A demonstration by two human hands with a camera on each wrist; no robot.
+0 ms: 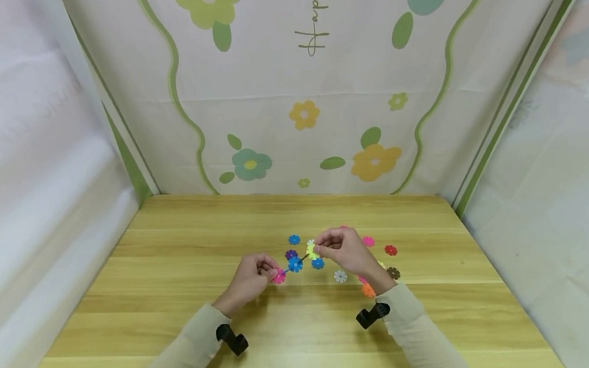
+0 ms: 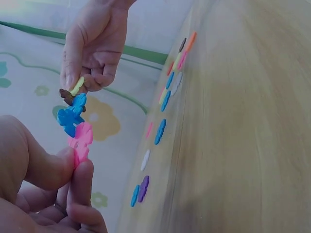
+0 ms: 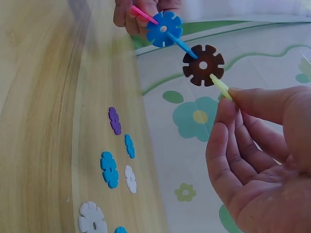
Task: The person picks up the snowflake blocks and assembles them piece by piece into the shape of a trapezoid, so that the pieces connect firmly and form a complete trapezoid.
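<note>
A chain of notched plastic snowflake discs stretches between the hands, held above the wooden table. My left hand (image 1: 250, 278) pinches the pink disc (image 1: 280, 276) at one end between thumb and forefinger. Slotted onto it is a blue disc (image 3: 169, 35), then another blue disc (image 3: 182, 46) seen edge-on. A brown disc (image 3: 204, 76) follows, facing the right wrist camera. At the far end, thumb and fingertips of my right hand (image 1: 346, 251) grip a yellow disc (image 3: 221, 87), whose edge meets the brown one.
Loose discs lie on the table (image 1: 175, 264) behind and right of the hands: a purple one (image 3: 114, 121), a white one (image 1: 341, 280), a red one (image 1: 391, 250), an orange one (image 1: 368, 290) and several others. Flower-printed cloth (image 1: 264, 81) walls the back and sides.
</note>
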